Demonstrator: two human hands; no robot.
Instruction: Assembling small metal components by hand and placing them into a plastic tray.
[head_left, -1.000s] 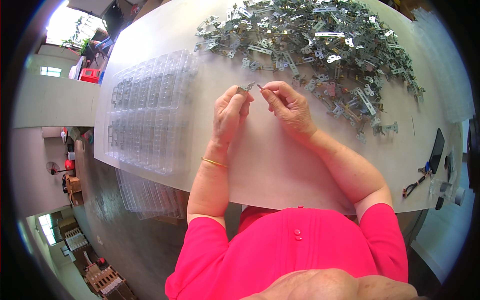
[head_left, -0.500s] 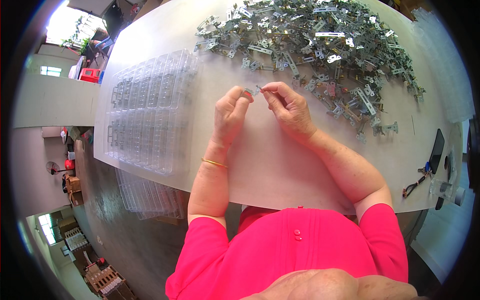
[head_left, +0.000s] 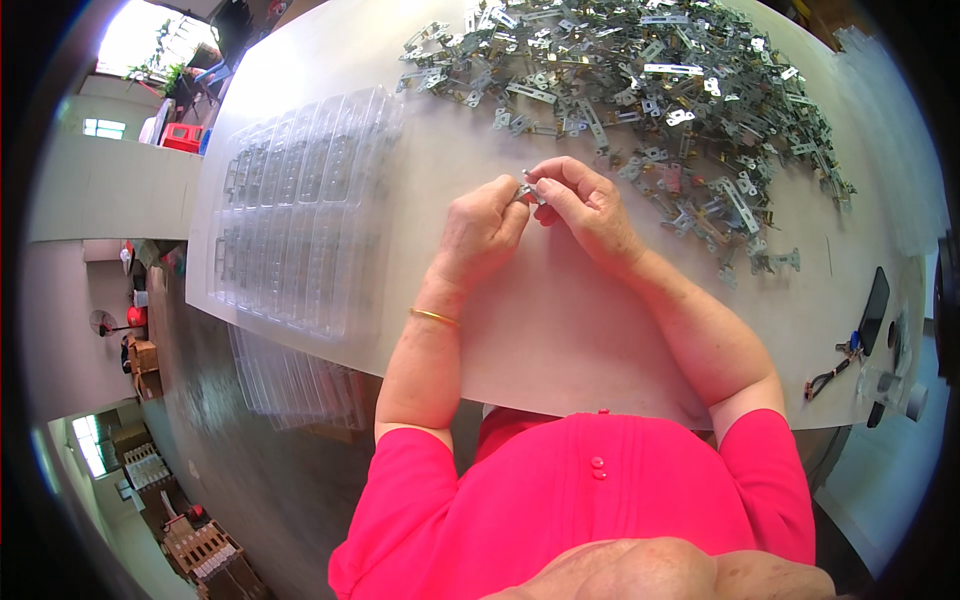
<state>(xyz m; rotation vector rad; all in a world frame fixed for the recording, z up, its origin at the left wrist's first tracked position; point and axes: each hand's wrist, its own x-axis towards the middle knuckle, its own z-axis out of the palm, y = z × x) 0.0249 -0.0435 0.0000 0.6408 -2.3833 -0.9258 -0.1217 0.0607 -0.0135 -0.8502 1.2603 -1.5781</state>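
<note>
Bare counter (head_left: 575, 350) lies open between the forearms (head_left: 418, 365) and left of the left hand (head_left: 484, 228), up to the clear trays (head_left: 298, 207). Heaped metal parts (head_left: 660, 95) obstruct the far side; a dark slab (head_left: 873, 308) stands at right.

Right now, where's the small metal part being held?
In the head view, the small metal part is above centre, held in the left hand, with the right hand beside it, below the metal pile.

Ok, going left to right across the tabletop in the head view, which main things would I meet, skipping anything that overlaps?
Clear plastic tray → the person's left hand → the right hand → dark, flat, phone-like object.
</note>
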